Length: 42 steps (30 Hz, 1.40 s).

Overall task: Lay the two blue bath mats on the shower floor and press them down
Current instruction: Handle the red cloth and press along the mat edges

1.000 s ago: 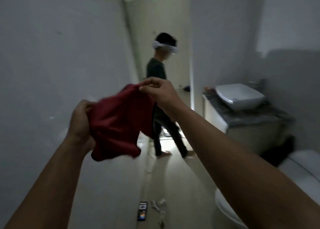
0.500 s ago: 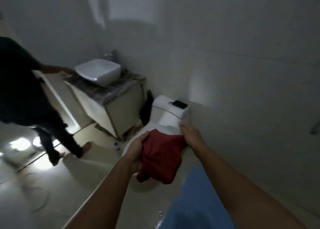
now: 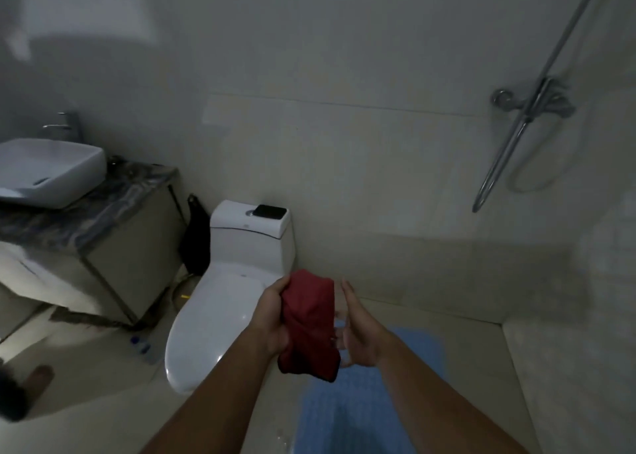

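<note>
Pale tiled wall behind everything, dim and grey. Pale floor below, running right into the shower corner. Vanity cabinet at left under a dark marbled countertop, carrying a white square vessel basin with a chrome tap at the back. White toilet just right of the cabinet, lid down, cistern against the wall; dark phone lying flat on the cistern top beside the flush button. Black bag hanging in the gap between cabinet and toilet. Blue bath mat flat on the shower floor at lower centre-right, textured, partly covered by both forearms and the cloth; only one mat discernible here, edges blurred. Chrome shower mixer on the wall at upper right, a riser pipe slanting up from it and a hose looping beneath. Red cloth bunched and hanging above the mat, in front of the toilet's right side. Left hand clenched around the cloth's left edge, fingers curled into the fabric. Right hand just right of the cloth, fingers straight and released, palm turned toward it; contact at the cloth's edge unclear. Small plastic bottle lying on the floor by the toilet base. A bare foot of another person at the far lower left.
</note>
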Each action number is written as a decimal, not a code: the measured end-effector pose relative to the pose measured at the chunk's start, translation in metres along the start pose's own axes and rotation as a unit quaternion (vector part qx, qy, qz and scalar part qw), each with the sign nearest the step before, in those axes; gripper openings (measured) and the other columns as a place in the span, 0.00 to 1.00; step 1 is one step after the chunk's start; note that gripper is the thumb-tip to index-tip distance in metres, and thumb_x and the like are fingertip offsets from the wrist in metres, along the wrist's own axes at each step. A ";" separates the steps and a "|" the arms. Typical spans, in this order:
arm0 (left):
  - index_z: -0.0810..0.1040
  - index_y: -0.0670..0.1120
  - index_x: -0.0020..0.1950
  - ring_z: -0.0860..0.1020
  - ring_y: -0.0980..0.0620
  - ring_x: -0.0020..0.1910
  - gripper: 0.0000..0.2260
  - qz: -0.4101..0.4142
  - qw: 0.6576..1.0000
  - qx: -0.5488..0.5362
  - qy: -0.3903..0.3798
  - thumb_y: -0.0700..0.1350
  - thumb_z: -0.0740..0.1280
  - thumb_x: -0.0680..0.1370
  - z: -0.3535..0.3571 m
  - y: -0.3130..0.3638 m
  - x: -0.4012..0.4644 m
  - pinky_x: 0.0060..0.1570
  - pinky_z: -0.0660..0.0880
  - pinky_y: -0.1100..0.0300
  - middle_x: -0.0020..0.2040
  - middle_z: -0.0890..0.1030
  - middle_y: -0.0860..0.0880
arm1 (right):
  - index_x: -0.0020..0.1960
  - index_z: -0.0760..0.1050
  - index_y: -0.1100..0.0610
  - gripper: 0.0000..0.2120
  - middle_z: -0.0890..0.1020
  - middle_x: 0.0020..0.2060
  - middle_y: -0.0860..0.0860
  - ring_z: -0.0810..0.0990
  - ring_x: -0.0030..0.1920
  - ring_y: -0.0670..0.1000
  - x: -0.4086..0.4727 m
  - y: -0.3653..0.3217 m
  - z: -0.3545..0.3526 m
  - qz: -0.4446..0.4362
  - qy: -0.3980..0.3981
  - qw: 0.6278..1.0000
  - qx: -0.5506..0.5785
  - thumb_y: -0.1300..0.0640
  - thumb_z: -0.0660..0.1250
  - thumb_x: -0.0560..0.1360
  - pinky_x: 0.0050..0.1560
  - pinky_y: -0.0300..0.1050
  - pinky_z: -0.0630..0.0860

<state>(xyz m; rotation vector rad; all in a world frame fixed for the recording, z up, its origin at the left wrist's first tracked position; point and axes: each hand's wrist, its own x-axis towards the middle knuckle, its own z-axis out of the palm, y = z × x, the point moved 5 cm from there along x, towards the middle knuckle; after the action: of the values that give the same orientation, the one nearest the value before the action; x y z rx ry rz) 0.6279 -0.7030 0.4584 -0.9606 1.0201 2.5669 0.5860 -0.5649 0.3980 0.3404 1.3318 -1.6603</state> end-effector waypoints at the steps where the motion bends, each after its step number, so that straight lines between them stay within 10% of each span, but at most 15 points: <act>1: 0.81 0.36 0.61 0.82 0.37 0.52 0.23 -0.003 1.000 -0.010 -0.002 0.55 0.61 0.83 -0.007 0.002 -0.002 0.53 0.77 0.46 0.55 0.84 0.35 | 0.66 0.77 0.51 0.49 0.84 0.59 0.59 0.81 0.61 0.62 0.003 0.011 0.007 0.008 -0.003 1.000 0.011 0.15 0.60 0.60 0.64 0.67 0.73; 7: 0.80 0.36 0.62 0.81 0.37 0.54 0.23 -0.019 0.999 0.026 -0.017 0.54 0.61 0.83 -0.051 0.018 -0.006 0.60 0.76 0.46 0.57 0.84 0.34 | 0.68 0.78 0.55 0.27 0.81 0.65 0.56 0.78 0.67 0.59 0.001 0.030 0.062 -0.116 -0.066 0.980 0.150 0.38 0.65 0.78 0.72 0.63 0.68; 12: 0.82 0.40 0.59 0.84 0.42 0.50 0.14 0.059 0.964 0.251 0.059 0.48 0.66 0.82 -0.085 0.050 -0.006 0.51 0.79 0.52 0.50 0.86 0.41 | 0.58 0.80 0.60 0.14 0.85 0.52 0.57 0.84 0.54 0.57 -0.009 0.014 0.060 -0.161 0.034 0.974 0.155 0.51 0.69 0.77 0.57 0.55 0.79; 22: 0.80 0.39 0.53 0.81 0.45 0.50 0.07 0.173 0.926 0.322 0.099 0.43 0.72 0.79 -0.102 0.114 -0.010 0.45 0.78 0.55 0.50 0.83 0.40 | 0.56 0.81 0.56 0.10 0.86 0.51 0.57 0.84 0.46 0.54 -0.032 -0.015 0.030 -0.177 0.249 0.946 -0.108 0.55 0.72 0.77 0.43 0.48 0.81; 30: 0.79 0.47 0.59 0.82 0.47 0.54 0.10 0.255 0.897 0.348 0.100 0.43 0.73 0.78 -0.111 0.147 -0.004 0.55 0.78 0.50 0.55 0.83 0.44 | 0.61 0.76 0.49 0.26 0.83 0.55 0.55 0.84 0.53 0.56 -0.045 -0.030 0.032 -0.222 0.193 0.954 -0.056 0.62 0.80 0.68 0.43 0.48 0.82; 36: 0.85 0.49 0.55 0.81 0.52 0.55 0.09 0.291 0.853 0.432 0.028 0.37 0.71 0.78 -0.107 0.161 -0.010 0.57 0.77 0.55 0.53 0.84 0.49 | 0.53 0.85 0.59 0.14 0.86 0.48 0.55 0.85 0.48 0.52 -0.037 -0.041 0.038 -0.218 0.206 0.918 -0.261 0.70 0.76 0.69 0.47 0.45 0.83; 42: 0.87 0.48 0.51 0.83 0.56 0.48 0.07 0.273 0.653 0.706 0.013 0.39 0.75 0.75 -0.121 0.161 0.005 0.55 0.79 0.58 0.48 0.86 0.52 | 0.39 0.85 0.57 0.06 0.84 0.33 0.51 0.81 0.34 0.45 -0.035 -0.047 0.040 -0.268 0.246 0.871 -0.331 0.66 0.79 0.68 0.38 0.38 0.78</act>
<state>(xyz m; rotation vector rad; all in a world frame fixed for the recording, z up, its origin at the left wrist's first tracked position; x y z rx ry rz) 0.6169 -0.9036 0.4750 -0.1618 2.8280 1.0603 0.5797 -0.5842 0.4660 -0.0401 2.4581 -1.4524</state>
